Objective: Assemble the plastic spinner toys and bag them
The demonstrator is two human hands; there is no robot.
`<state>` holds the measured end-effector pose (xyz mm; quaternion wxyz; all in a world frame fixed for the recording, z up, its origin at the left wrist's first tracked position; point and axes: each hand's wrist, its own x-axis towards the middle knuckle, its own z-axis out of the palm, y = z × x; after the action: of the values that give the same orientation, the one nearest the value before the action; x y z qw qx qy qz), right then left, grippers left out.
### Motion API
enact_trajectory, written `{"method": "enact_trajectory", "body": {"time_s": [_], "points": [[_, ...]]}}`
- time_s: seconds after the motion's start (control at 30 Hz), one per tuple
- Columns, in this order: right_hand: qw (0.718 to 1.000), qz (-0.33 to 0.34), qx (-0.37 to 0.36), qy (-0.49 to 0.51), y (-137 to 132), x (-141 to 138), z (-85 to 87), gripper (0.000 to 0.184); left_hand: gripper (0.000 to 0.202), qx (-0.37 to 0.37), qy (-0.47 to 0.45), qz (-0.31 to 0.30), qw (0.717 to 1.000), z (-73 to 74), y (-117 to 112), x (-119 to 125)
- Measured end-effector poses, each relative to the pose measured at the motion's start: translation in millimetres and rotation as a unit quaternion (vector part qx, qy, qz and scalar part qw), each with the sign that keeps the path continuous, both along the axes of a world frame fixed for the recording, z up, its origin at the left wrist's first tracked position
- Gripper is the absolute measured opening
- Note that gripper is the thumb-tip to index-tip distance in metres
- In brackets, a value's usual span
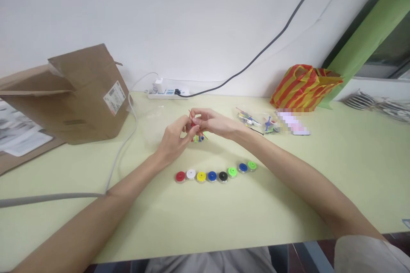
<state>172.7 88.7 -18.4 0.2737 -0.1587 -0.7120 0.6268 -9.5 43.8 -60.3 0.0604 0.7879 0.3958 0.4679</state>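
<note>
My left hand (175, 136) and my right hand (209, 121) meet above the middle of the pale green table (224, 217). Both are closed in a pinch on a small red piece with a thin stick (193, 123) between the fingertips. Just below them a few small coloured pieces (198, 138) lie on the table. In front of the hands a curved row of several round discs (216, 173) lies flat: red, white, yellow, blue, black, green, blue, green.
An open cardboard box (80, 94) stands at the left with papers beside it. A white power strip (166, 92) and cables run along the wall. Clear bags of coloured parts (256, 120) and a red-yellow striped bag (303, 85) sit at the right.
</note>
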Motion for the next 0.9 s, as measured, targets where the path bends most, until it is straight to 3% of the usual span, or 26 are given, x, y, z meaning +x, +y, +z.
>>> {"method": "enact_trajectory", "body": {"time_s": [0.13, 0.37, 0.53, 0.9], "points": [[1.0, 0.008, 0.004, 0.01, -3, -4, 1.4, 0.028, 0.02, 0.032, 0.006, 0.026, 0.999, -2.9, 2, 2], [0.998, -0.051, -0.037, 0.0, -6, -3, 4.7, 0.026, 0.029, 0.066, 0.035, 0.095, 0.993, -2.2, 7, -4], [0.998, -0.027, -0.047, -0.044, -2, 9, 8.3, 0.026, 0.027, 0.03, 0.025, 0.078, 0.996, -1.1, 6, -7], [0.999, -0.01, 0.023, -0.036, 3, 11, 6.8, 0.014, 0.013, -0.03, -0.009, -0.02, 0.999, 2.1, 4, -4]]}}
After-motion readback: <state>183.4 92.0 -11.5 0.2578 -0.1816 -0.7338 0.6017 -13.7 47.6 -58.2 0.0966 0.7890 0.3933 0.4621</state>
